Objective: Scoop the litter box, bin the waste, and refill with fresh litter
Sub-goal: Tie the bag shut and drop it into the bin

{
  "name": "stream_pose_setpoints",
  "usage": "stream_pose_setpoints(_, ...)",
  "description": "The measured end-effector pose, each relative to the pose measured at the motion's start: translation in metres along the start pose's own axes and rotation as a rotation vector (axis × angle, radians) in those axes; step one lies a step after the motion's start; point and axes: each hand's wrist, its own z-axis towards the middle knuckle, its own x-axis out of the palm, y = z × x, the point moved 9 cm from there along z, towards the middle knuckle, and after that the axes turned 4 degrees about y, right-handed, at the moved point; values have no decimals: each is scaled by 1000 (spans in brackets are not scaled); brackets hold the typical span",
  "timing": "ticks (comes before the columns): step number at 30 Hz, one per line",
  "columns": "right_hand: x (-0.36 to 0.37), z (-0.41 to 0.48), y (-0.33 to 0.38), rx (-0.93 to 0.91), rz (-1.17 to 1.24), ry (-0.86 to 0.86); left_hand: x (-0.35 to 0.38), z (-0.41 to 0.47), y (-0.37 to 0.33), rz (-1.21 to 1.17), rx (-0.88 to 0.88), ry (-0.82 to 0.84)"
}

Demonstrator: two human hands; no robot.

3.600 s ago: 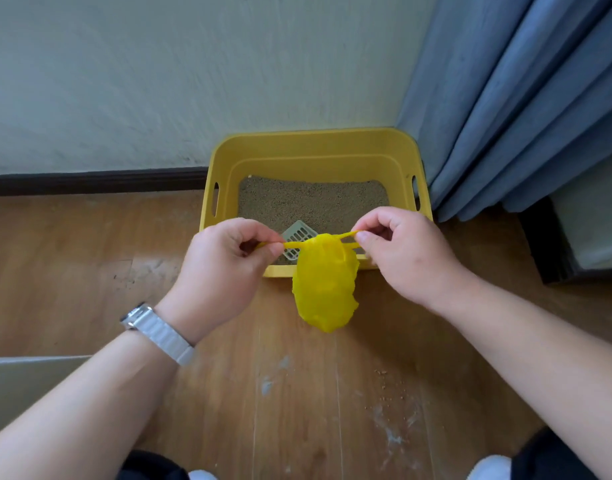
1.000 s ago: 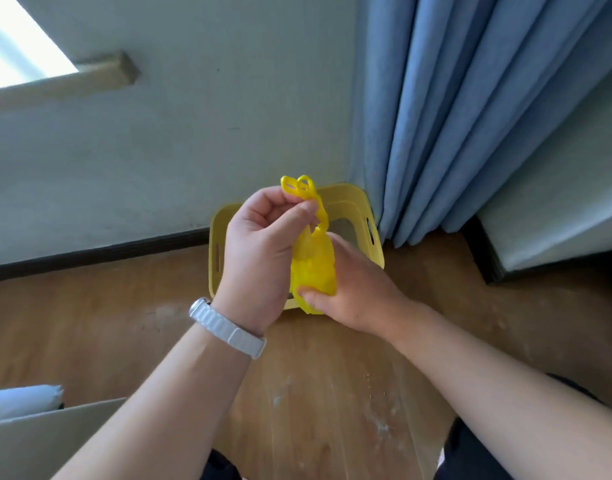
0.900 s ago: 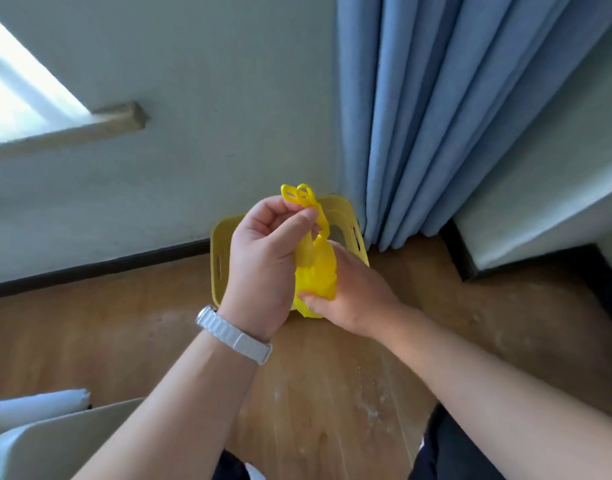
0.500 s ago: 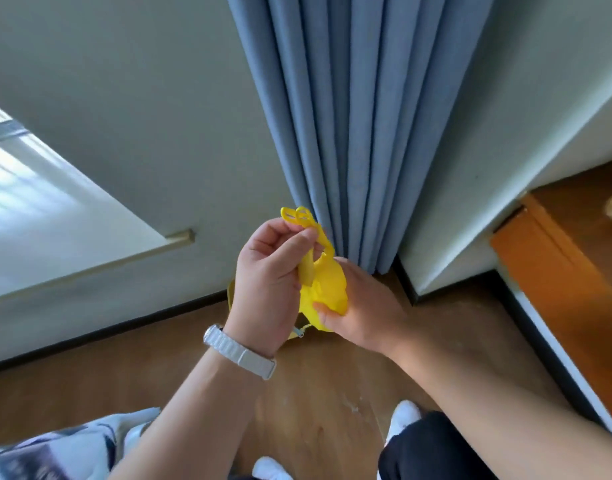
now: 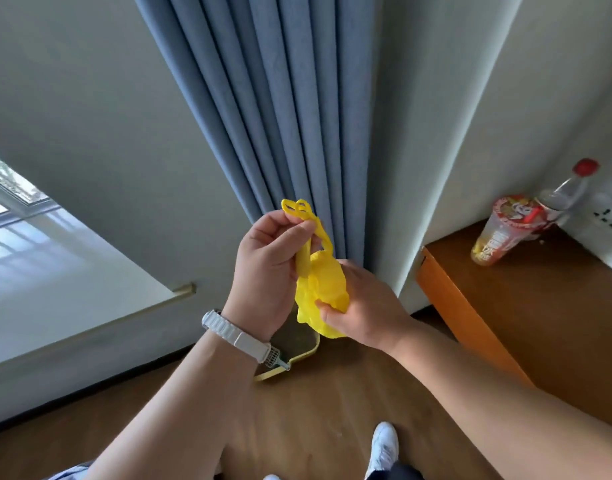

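The view has swung up and to the right since the earlier frames: the blue curtain [image 5: 297, 109] now fills the centre, a wooden desk [image 5: 526, 306] with a printed drink cup [image 5: 502, 230] and a clear bottle [image 5: 564, 192] has come into sight on the right, and the person appears to have risen, a white shoe [image 5: 384, 445] now showing on the floor [image 5: 315, 420]. The yellow litter box [image 5: 297, 344], earlier wide open to view, is reduced to one corner showing below the wrists, with the grey scoop [image 5: 275, 358] resting in it, presumably parked there until needed again.

The hands have kept their places on the yellow waste bag [image 5: 323, 285]. The left hand [image 5: 270, 268] is clenched around the twisted neck, the knotted handles poking up above the fingers, which keeps the mouth shut so nothing spills. The right hand [image 5: 363, 310] cups and pinches the bulging bottom, most likely steadying the weight for carrying.

Scooping looks finished and the bag tied; binning is judged the step in hand, with refilling not yet done. No bin is visible.
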Motion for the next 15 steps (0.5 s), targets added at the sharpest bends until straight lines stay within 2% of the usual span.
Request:
stream_pose_setpoints(8,-38,-43,22,66,-90,-109,43,-24,-5,-24,-64,143)
stream_pose_setpoints(15,-59,-115,46,306,-225,-325,81,-65,0,-65,-183,381)
